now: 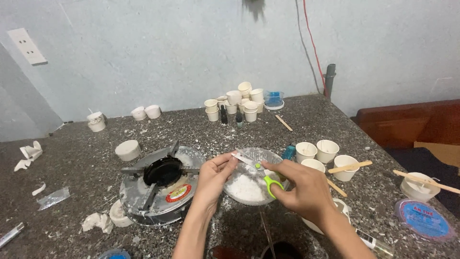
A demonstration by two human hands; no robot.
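Note:
My right hand [303,188] grips small scissors with green handles [262,174], the blades pointing up and left over a clear glass bowl [275,158] holding white flakes. My left hand [214,176] reaches in from the left, its fingertips pinched at the tip of the blades; whatever it pinches is too small to make out. Both hands hover above the bowl, which sits on a speckled dark stone counter [72,158] just right of a round single-burner gas stove [160,184].
White cups [327,150], some with wooden sticks, stand right of the bowl. A cluster of small cups [238,101] and dark bottles sits by the back wall. A round lid [424,219] lies at the right edge. White scraps litter the counter's left side.

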